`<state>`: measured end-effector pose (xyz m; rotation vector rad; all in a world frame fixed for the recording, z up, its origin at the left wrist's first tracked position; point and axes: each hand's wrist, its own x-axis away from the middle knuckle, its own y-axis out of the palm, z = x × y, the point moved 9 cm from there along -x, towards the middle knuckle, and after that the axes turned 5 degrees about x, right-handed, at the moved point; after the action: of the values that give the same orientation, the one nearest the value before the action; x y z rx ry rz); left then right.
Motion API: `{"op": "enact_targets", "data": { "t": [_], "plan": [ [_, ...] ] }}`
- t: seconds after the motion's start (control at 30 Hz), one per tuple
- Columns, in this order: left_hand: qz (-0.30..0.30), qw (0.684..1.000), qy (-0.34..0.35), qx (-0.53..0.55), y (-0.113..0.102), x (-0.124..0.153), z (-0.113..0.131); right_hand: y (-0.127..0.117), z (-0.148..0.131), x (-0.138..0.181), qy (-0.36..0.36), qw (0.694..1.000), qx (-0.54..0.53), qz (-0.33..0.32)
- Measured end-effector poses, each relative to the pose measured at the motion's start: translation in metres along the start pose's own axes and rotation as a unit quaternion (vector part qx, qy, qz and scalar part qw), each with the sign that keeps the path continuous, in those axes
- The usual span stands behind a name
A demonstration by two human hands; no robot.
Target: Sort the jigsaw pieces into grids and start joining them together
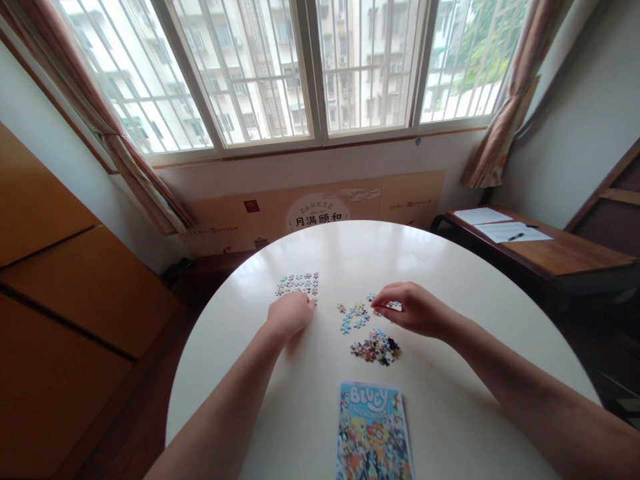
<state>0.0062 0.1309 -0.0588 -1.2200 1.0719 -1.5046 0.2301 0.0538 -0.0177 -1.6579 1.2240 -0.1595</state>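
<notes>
Sorting and joining jigsaw pieces on the round white table [475, 280], by all appearance. Seems to be the step of choosing one more piece for the joined patch [299, 285], lying a little left of the frame's middle.

Resting the left hand [291, 313] just below that patch, curled into a loose fist, fingers at its lower right corner, touching or nearly so. Cannot tell whether a piece sits inside the fist.

Holding the right hand [410, 308] right of the middle, palm down, thumb and fingertips drawn together in a pinch on the small blue cluster [393, 305]. Cannot tell if only one piece is taken.

Between both hands, a loose group of light pieces [354, 316]. Just below it, a darker mixed heap [376, 347]. At the bottom edge, the picture card [373, 433] with the coloured model image. At the right of the frame, a brown side desk [565, 257] with white papers [505, 231].

For the next move, probably:
- Lift the pinched piece cleanly, without dragging its neighbours.
- Carry it over the loose group, not through it.
- Turn it to match an open edge of the patch.
- Press it flat while steadying the patch with the left hand.
- Compare with the card in case of doubt.
</notes>
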Motion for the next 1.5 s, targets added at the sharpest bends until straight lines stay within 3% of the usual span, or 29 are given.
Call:
{"op": "enact_targets", "data": {
  "t": [0.63,0.83,1.0,1.17,1.33,1.5],
  "plan": [
    [0.017,1.000,-0.006,-0.003,0.003,-0.006,-0.001,0.003,0.003,0.000,0.018,0.999,0.007,-0.026],
    [0.016,1.000,-0.010,0.000,0.005,-0.007,-0.004,0.017,-0.003,0.005,0.011,0.990,0.007,-0.143],
    [0.046,0.999,0.004,0.019,-0.007,-0.003,0.002,0.025,0.000,0.008,0.029,0.980,0.021,-0.195],
    [0.089,0.989,0.122,0.007,-0.018,0.018,0.040,0.027,0.007,0.010,0.027,0.976,0.049,-0.209],
    [0.038,0.954,0.296,0.007,0.003,0.048,0.091,0.022,0.008,0.010,0.031,0.977,0.079,-0.194],
    [0.047,0.923,0.380,0.028,0.008,0.065,0.111,0.015,0.011,0.013,0.068,0.969,0.103,-0.213]
  ]
}}
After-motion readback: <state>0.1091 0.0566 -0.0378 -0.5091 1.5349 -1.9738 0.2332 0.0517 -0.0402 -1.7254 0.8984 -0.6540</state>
